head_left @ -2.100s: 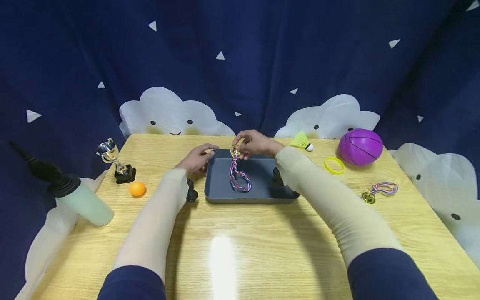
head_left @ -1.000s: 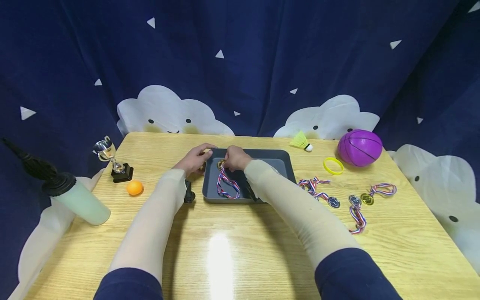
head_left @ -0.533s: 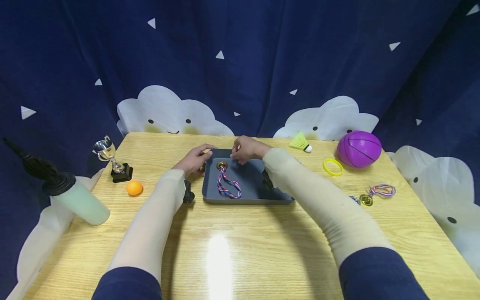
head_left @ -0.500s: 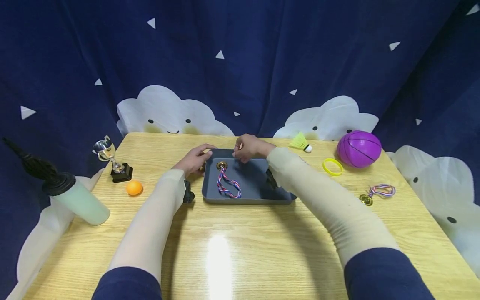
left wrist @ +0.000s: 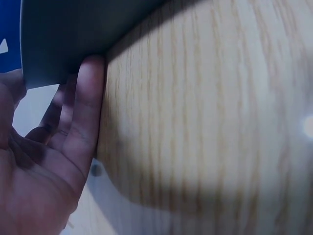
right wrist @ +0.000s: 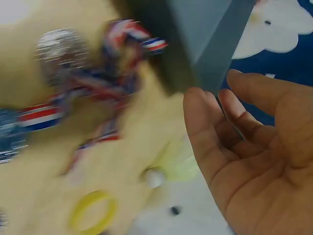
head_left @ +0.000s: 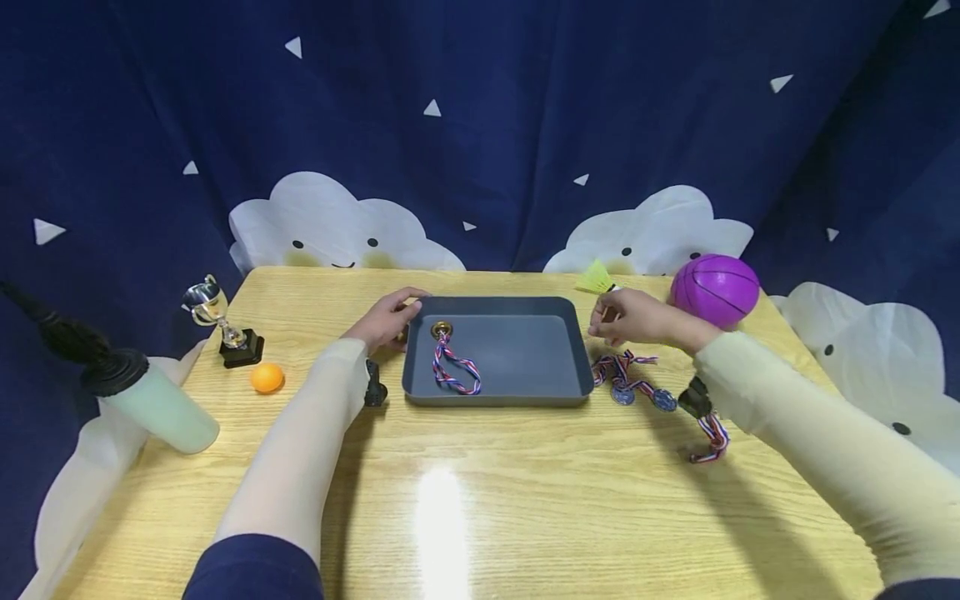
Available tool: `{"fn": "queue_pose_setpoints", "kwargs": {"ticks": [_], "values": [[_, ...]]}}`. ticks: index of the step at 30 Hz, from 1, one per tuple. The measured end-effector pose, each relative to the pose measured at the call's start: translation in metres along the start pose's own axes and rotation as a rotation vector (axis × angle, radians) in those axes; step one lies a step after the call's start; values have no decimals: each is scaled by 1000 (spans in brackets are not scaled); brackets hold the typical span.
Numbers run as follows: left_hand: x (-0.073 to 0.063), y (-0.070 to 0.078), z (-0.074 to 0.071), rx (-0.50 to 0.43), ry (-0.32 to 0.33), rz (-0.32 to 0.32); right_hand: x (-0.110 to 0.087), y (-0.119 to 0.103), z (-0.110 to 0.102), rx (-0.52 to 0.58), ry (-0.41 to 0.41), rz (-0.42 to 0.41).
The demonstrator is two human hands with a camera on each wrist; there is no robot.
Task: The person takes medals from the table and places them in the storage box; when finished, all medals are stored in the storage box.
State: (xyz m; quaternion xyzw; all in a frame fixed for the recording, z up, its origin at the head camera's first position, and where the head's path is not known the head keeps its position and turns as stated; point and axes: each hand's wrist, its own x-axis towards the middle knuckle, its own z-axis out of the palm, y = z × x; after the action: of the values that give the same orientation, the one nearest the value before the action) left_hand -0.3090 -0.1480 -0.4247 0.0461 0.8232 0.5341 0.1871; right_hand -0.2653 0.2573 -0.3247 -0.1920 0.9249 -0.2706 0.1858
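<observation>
**Right hand over medals beside tray**

We see a gold medal [head_left: 441,328] with a twisted red-white-blue ribbon [head_left: 453,373] lying inside the grey tray [head_left: 570,333], at its far-left corner, ribbon trailing toward the near rim. Our left hand [head_left: 388,317] rests at the tray's left edge, fingers relaxed and straight against the rim, holding nothing; the gold medal is just inside the rim from those fingertips, not touched. Our right hand [head_left: 633,318] hovers just right of the tray, fingers loosely curled, palm empty in the right wrist view. Directly below it, near the tray's right wall, lie silver medals [head_left: 643,395] with tangled striped ribbons, apart from the fingers. A purple ball [head_left: 714,288] sits right of the tray, beyond that hand.
</observation>
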Motion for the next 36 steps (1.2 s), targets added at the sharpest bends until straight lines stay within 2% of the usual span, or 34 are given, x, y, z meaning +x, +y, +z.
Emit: {"fn": "queue_pose_setpoints", "kwargs": {"ticks": [4, 9, 12, 16, 19, 23, 30, 33, 36], "values": [[0, 0, 0, -6, 9, -6, -29, 34, 6, 3, -26, 30], [1, 1, 0, -7, 9, 0, -60, 64, 14, -127, 5, 28], [1, 1, 1, 1, 12, -6, -72, 76, 17, -201, 17, 42], [1, 1, 1, 2, 14, -13, -80, 86, 24, -225, -1, 76], [1, 0, 1, -4, 12, -8, -83, 90, 28, -218, 2, 91], [1, 0, 0, -9, 8, 3, -83, 95, 28, -189, 25, 63], [2, 0, 1, -12, 1, -4, -88, 91, 9, 68, -30, 91], [3, -1, 1, -12, 5, -10, -89, 86, -2, 109, 4, 66], [2, -1, 1, -7, 10, -11, -89, 82, -11, 86, 62, 34]]}}
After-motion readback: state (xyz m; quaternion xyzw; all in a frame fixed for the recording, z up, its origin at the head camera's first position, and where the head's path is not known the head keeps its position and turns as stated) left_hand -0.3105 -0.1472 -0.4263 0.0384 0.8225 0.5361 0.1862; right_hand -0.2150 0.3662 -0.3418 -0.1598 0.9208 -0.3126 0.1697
